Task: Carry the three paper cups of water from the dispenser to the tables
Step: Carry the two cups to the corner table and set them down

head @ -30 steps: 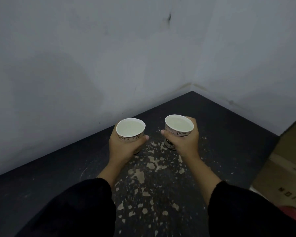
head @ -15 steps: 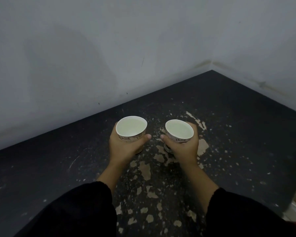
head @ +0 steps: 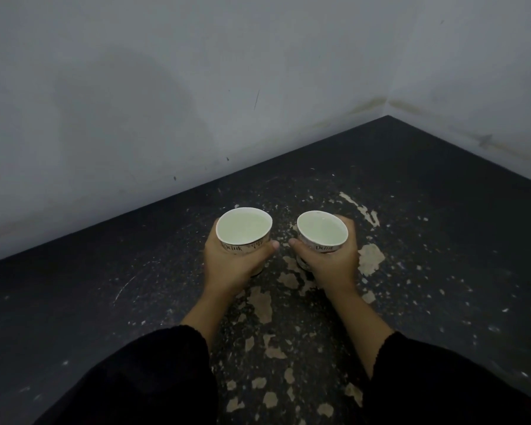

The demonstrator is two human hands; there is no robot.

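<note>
I hold two white paper cups with dark print, both upright and filled with water. The left cup [head: 243, 227] sits in my left hand [head: 232, 265], fingers wrapped around its side. My right hand [head: 331, 265] grips the right cup [head: 322, 232] the same way. The cups are side by side, a small gap between them, held out in front of me above the floor. A third cup, the dispenser and the tables are out of view.
A dark floor [head: 426, 240] with pale worn patches lies below. Grey walls [head: 166, 102] meet in a corner at the upper right [head: 388, 108]. My black sleeves fill the bottom of the view.
The view has swung left: the cardboard box at the right edge has gone out of sight and the wall corner sits further right. Both cups stay level in my hands.
</note>
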